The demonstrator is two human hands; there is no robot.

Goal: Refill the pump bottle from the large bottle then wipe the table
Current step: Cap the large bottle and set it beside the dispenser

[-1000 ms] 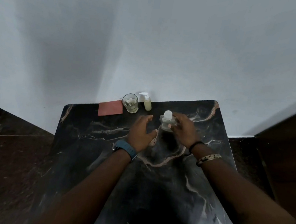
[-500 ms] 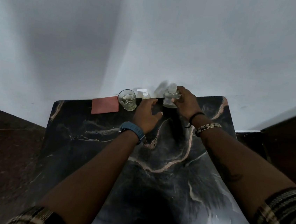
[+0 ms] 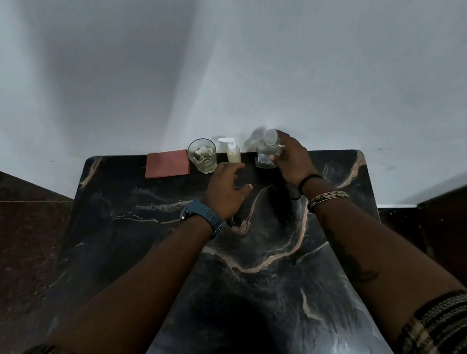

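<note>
Gripping the clear large bottle w/ white cap [image 3: 266,151] round its body, right hand [image 3: 291,160] keeps it upright at table's [image 3: 336,231] far edge. Small cream pump bottle w/ white pump head [image 3: 233,152] stands upright just left of it; left hand [image 3: 226,192], fingers spread, holding nothing, is nearer that one.

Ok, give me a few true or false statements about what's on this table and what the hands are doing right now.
1. The right hand grips the large bottle. True.
2. The left hand holds the pump bottle. False: it holds nothing, its fingers spread near that bottle.
3. The glass stands between the red cloth and the pump bottle. True.
4. The large bottle's cap is off. False: a white cap sits on it.
5. The red cloth lies at the table's near edge. False: it lies at the far edge, by the wall.
</note>
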